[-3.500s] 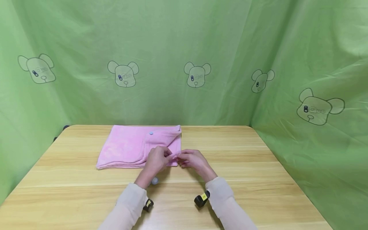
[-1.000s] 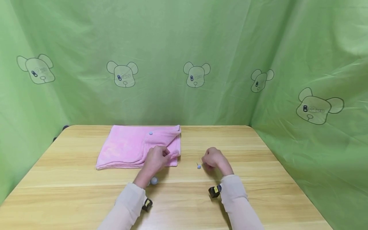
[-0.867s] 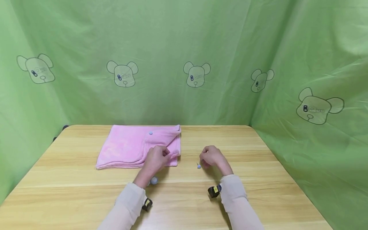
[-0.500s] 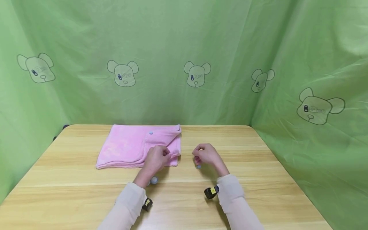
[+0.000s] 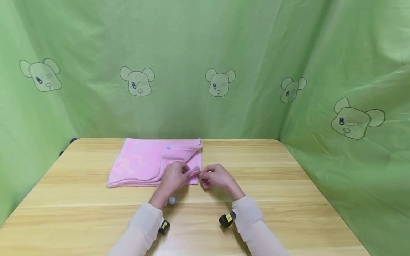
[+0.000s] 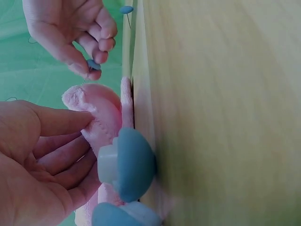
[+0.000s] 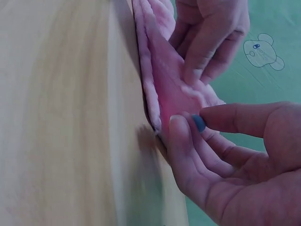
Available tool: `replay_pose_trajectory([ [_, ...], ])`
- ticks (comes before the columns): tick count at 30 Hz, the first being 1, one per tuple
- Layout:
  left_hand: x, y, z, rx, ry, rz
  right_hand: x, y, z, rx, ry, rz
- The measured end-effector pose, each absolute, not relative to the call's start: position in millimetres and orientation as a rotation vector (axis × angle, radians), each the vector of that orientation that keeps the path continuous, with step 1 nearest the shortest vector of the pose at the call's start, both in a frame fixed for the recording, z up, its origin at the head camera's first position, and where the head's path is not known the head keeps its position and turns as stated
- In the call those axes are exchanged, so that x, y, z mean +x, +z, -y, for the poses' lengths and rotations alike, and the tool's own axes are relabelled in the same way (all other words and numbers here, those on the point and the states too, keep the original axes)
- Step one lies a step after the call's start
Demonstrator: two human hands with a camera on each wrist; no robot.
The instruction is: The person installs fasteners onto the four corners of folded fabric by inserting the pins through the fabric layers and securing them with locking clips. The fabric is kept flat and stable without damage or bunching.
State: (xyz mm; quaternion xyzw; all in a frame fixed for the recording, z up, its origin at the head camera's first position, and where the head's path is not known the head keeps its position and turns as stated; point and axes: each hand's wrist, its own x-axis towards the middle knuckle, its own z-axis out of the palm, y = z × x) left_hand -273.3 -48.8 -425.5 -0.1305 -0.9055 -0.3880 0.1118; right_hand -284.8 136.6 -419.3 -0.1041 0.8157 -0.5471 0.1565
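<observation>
A folded pink plush cloth (image 5: 136, 161) lies on the table, a blue fastener head (image 5: 168, 147) showing on its top layer. My left hand (image 5: 174, 175) pinches the cloth's near right corner (image 6: 74, 97) between thumb and index finger, the other fingers behind it. Close to that corner, my right hand (image 5: 218, 177) pinches a small blue-headed pin (image 7: 198, 123) between thumb and index finger. The pin's shaft is mostly hidden. A similar pin (image 6: 126, 9) with a thin needle is on the table, hidden in the head view.
Two blue mushroom-shaped caps (image 6: 136, 165) with pale stems sit on the wooden table (image 5: 282, 206) beside my left wrist. A green curtain (image 5: 179, 39) with printed bear heads surrounds the table's back and sides. Black wrist cameras (image 5: 226, 221) hang under both sleeves.
My right hand went from the cloth corner to the table on the right, and has come back left to the corner with a pin. My left hand has stayed on the cloth.
</observation>
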Motion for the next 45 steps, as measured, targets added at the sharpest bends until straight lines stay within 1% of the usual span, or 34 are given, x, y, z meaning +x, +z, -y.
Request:
replay_pose_trajectory([
  [8,-272.9,-424.1,48.6,-0.374,-1.116,2.676,-284.2,-424.1,-131.9,-0.283,-1.634,-2.196],
  [45,-273.4,-424.3,49.4,-0.362,-1.104,2.683,-285.0,-428.0,-131.7,-0.255,-1.67,-2.116],
])
